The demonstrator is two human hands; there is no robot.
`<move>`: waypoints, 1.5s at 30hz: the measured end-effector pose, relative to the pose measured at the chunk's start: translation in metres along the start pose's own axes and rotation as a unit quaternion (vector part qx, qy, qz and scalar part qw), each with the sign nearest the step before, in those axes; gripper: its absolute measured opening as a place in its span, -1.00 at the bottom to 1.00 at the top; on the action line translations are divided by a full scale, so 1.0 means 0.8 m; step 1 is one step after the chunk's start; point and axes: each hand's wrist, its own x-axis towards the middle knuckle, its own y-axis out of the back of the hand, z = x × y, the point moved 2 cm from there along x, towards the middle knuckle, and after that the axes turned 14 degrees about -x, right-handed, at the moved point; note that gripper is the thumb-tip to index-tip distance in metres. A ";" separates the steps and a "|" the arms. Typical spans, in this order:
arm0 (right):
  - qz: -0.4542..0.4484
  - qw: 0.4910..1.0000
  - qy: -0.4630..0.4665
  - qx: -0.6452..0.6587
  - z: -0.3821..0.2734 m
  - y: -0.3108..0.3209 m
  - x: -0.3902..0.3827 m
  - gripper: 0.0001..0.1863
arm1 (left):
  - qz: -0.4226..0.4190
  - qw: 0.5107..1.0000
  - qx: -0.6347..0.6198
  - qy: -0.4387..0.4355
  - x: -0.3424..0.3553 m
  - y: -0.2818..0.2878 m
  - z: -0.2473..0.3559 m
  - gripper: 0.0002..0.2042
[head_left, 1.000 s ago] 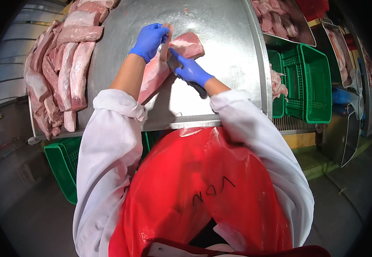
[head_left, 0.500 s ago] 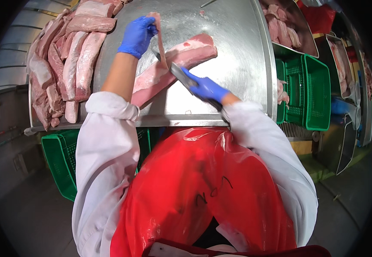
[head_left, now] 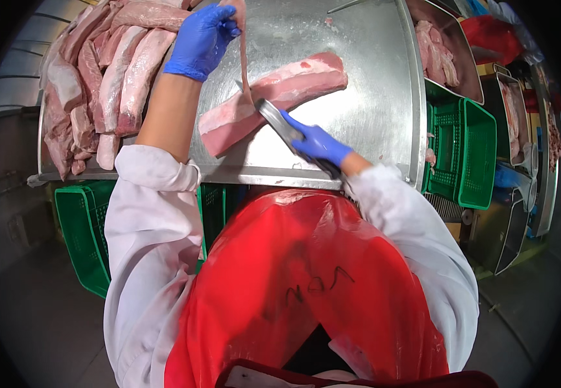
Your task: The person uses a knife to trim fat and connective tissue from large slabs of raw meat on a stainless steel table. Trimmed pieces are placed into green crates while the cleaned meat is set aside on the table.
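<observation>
A long piece of pale pink meat (head_left: 293,84) lies slantwise on the metal table (head_left: 371,45). My left hand (head_left: 201,44), in a blue glove, is closed on the upper end of a thin meat strip (head_left: 244,58). The strip is pulled taut upward from the piece, its lower end still joined at the blade. In my blue-gloved right hand (head_left: 319,143) is a knife (head_left: 272,116), its blade lying across the meat at the strip's foot. The knife tip shows just beyond the strip; my right palm hides part of the handle.
Many long meat pieces (head_left: 109,84) are heaped on the table's left side. To the right stand a metal tub of meat (head_left: 468,71) and green crates (head_left: 477,155). Another green crate (head_left: 83,239) sits below the table's left front edge. A thin metal rod (head_left: 345,6) lies at the far side.
My left hand has risen farther away, stretching the strip longer. The knife stays at the strip's foot. The whole view has shifted slightly.
</observation>
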 end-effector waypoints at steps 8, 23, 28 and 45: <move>-0.056 0.992 -0.043 0.103 -0.008 -0.029 -0.014 -0.26 | -0.007 0.997 0.000 -0.077 -0.030 -0.034 0.046 -0.90; -0.053 0.994 -0.080 0.059 -0.070 -0.061 0.077 -0.16 | -0.021 0.996 -0.031 -0.087 -0.073 -0.062 0.095 -0.94; -0.060 0.991 -0.097 0.066 -0.101 -0.078 0.090 -0.15 | 0.037 0.991 -0.063 -0.110 -0.070 -0.045 0.124 -0.95; -0.098 0.994 -0.030 0.027 -0.174 -0.090 0.149 -0.13 | 0.000 0.978 0.008 -0.210 -0.123 -0.068 0.267 -0.87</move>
